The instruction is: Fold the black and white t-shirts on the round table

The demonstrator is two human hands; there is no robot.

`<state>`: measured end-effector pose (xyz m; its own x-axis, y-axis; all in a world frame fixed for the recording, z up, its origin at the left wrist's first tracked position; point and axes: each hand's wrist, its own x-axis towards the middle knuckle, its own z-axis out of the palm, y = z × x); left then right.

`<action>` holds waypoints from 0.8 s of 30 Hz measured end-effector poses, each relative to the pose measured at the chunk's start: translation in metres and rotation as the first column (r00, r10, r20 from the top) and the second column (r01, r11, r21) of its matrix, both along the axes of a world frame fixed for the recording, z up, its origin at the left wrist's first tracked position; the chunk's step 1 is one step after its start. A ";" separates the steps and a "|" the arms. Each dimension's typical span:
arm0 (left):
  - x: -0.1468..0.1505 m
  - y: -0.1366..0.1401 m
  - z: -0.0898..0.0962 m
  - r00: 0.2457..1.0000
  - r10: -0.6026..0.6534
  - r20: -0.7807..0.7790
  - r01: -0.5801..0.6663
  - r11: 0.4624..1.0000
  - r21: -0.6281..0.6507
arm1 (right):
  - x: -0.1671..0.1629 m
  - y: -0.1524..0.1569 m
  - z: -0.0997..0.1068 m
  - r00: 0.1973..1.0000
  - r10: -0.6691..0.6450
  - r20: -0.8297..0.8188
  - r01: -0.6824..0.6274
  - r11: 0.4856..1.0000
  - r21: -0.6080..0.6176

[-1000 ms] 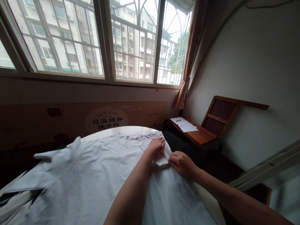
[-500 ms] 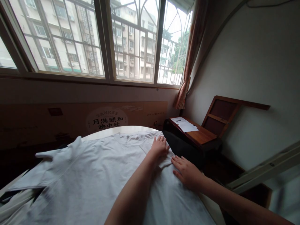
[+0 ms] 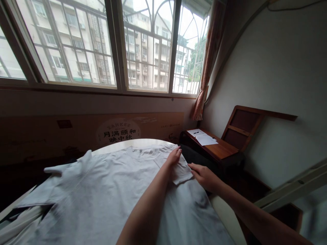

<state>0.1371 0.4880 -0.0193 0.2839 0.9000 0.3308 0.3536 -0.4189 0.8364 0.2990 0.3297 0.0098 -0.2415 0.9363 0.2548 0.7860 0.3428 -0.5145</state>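
Note:
A white T-shirt (image 3: 109,190) lies spread over a round white table (image 3: 227,214), its neckline toward the window and its surface wrinkled. My left hand (image 3: 174,156) reaches across the shirt and rests at the shoulder edge of the right-side sleeve, fingers stretched out. Beside the sleeve's outer edge, my right hand (image 3: 205,176) has its fingers drawn together on the sleeve's hem; the fingertips are partly hidden. The left-side sleeve is bunched up and stands off the table.
Pale crumpled cloth (image 3: 21,223) lies at the lower left. Past the table is a dark seat (image 3: 196,156), then a wooden bench (image 3: 224,149) bearing papers (image 3: 205,139). A long printed cardboard panel (image 3: 158,124) leans below the barred window. A pale rail (image 3: 293,187) slants at right.
My right hand has turned from lying flat on the shirt to closing at the sleeve's outer edge. My left hand has tilted onto its side, and the sleeve lies more spread out.

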 end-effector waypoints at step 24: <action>-0.036 -0.019 0.013 0.835 0.474 -0.278 -0.441 0.880 0.176 | -0.066 0.152 -0.011 0.898 -0.158 0.411 0.245 0.955 -0.169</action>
